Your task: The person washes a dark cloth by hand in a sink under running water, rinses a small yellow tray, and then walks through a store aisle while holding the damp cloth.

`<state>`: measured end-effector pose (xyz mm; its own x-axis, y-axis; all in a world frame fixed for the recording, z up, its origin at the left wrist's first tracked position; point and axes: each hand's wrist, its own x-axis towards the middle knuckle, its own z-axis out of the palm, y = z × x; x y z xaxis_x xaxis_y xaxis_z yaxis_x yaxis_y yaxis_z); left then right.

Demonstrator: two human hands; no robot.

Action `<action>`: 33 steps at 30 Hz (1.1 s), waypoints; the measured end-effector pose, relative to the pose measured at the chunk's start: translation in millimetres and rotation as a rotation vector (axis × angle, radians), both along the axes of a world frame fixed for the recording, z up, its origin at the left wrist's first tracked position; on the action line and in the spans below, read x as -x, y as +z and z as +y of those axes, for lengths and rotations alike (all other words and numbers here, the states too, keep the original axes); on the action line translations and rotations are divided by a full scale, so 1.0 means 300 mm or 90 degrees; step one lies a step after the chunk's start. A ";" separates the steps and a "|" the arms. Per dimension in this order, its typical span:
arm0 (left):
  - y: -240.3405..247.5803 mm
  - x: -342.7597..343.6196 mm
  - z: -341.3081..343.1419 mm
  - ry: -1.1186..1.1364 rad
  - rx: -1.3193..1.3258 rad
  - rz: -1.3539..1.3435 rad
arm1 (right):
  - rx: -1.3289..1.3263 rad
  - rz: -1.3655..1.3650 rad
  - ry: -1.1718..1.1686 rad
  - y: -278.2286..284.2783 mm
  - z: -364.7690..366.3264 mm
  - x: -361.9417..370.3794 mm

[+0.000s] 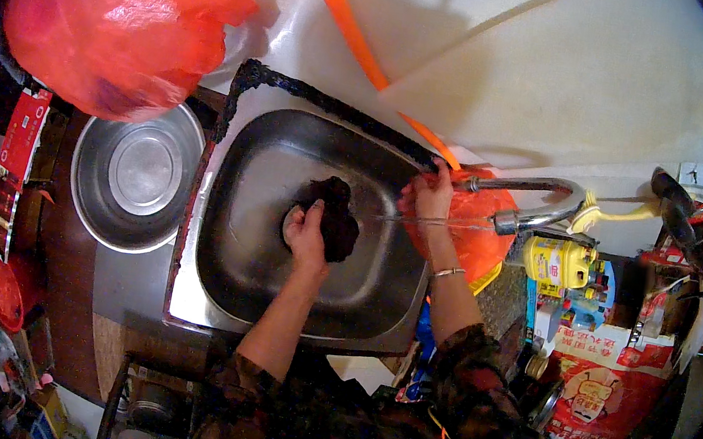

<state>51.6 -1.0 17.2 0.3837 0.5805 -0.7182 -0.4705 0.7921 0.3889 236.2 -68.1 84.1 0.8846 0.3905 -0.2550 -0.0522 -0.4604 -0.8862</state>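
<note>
Blackish and soft-looking, a dark clump (339, 227) sits in the steel sink (256, 178), its slightly longer axis running from the far wall side toward the person, with the upper end leaning a little left; its lumpy outline gives no clear front or back. Of the person's hands, the left hand (307, 232) grips it from its left side, thumb on top and the other fingers mostly out of sight, so the clump lies just right of that palm. A pale rounded edge beside those knuckles is hard to make out. Well apart, the right hand (432, 196) is up at the base of the chrome faucet (537, 184), in front of a red bag (479, 244); whether its fingers close on anything cannot be told. Thin water (386, 217) runs from the spout, past the right wrist, toward the clump's right side. Dark patterned sleeves (474, 359) are cut off by the lower edge.
</note>
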 end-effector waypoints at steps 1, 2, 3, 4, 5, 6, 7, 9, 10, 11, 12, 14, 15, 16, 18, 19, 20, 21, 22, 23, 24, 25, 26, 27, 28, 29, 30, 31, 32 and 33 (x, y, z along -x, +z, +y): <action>-0.002 -0.001 0.001 0.005 -0.014 0.014 | 0.013 -0.023 0.020 0.001 -0.003 -0.007; -0.001 0.000 0.002 0.005 -0.022 0.018 | 0.034 -0.036 0.026 0.001 -0.005 -0.012; 0.003 0.002 0.004 -0.005 0.002 0.028 | 0.024 -0.056 0.044 0.002 -0.008 -0.017; 0.010 0.004 0.005 0.011 -0.023 0.027 | 0.021 -0.066 0.048 0.002 -0.009 -0.019; 0.021 0.009 0.005 0.017 -0.014 0.033 | 0.032 -0.065 0.028 0.000 -0.010 -0.019; 0.034 0.014 0.006 0.022 -0.006 0.038 | -0.030 -0.042 0.044 -0.004 -0.015 -0.015; 0.047 0.021 0.009 0.026 -0.017 0.024 | -0.077 -0.008 0.035 -0.011 -0.022 -0.006; 0.074 0.039 0.018 0.036 -0.034 -0.011 | -0.112 0.006 0.054 -0.037 -0.041 0.026; 0.085 0.050 0.024 0.039 -0.038 0.011 | -0.099 -0.015 0.079 -0.056 -0.055 0.051; 0.095 0.061 0.028 0.044 -0.035 0.025 | -0.103 -0.049 0.112 -0.075 -0.074 0.078; 0.103 0.072 0.032 0.049 -0.030 0.037 | -0.070 -0.039 0.141 -0.098 -0.092 0.110; 0.112 0.096 0.045 0.050 -0.079 0.029 | -0.034 -0.071 0.214 -0.160 -0.106 0.190; 0.114 0.110 0.055 0.049 -0.083 0.021 | -0.013 -0.102 0.249 -0.185 -0.106 0.228; 0.115 0.124 0.065 0.049 -0.109 0.027 | 0.018 -0.162 0.283 -0.208 -0.099 0.272; 0.116 0.152 0.083 0.044 -0.102 0.023 | 0.006 -0.060 0.256 -0.220 -0.082 0.324; 0.117 0.168 0.087 0.046 -0.124 0.020 | -0.035 0.101 0.193 -0.212 -0.076 0.345; 0.118 0.178 0.091 0.039 -0.117 0.042 | -0.106 0.240 0.154 -0.200 -0.062 0.357; 0.120 0.187 0.094 0.037 -0.111 0.036 | -0.102 0.291 0.115 -0.185 -0.049 0.368; 0.121 0.192 0.096 0.041 -0.106 0.016 | -0.129 0.317 0.103 -0.167 -0.037 0.372; 0.123 0.194 0.097 0.039 -0.104 0.025 | -0.197 0.355 0.127 -0.151 -0.023 0.371; 0.125 0.194 0.096 0.044 -0.102 0.021 | -0.110 0.286 0.144 -0.135 -0.012 0.370; 0.127 0.193 0.096 0.049 -0.101 0.015 | -0.066 0.228 0.196 -0.121 -0.002 0.364; 0.129 0.191 0.095 0.050 -0.101 0.011 | 0.021 0.184 0.219 -0.108 0.003 0.359; 0.130 0.189 0.094 0.050 -0.102 0.006 | 0.047 -0.094 0.368 -0.096 0.006 0.356; 0.131 0.187 0.093 0.055 -0.104 -0.023 | 0.117 -0.361 0.480 -0.084 0.007 0.351; 0.132 0.186 0.092 0.047 -0.100 0.002 | 0.173 -0.547 0.550 -0.070 0.003 0.344; 0.131 0.186 0.091 0.044 -0.097 0.001 | 0.205 -0.637 0.571 -0.055 0.001 0.335; 0.130 0.186 0.089 0.041 -0.094 0.002 | 0.221 -0.643 0.563 -0.034 -0.006 0.319; 0.128 0.186 0.088 0.034 -0.084 0.007 | 0.238 -0.650 0.562 -0.012 -0.010 0.302; 0.125 0.185 0.087 0.027 -0.074 0.011 | 0.301 -0.679 0.552 0.010 -0.009 0.272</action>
<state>-3.9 25.1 54.6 0.3454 0.6757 -0.6513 -0.4947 0.7208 0.4855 154.5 -70.8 87.0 0.2662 0.9581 0.1057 0.9625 -0.2581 -0.0840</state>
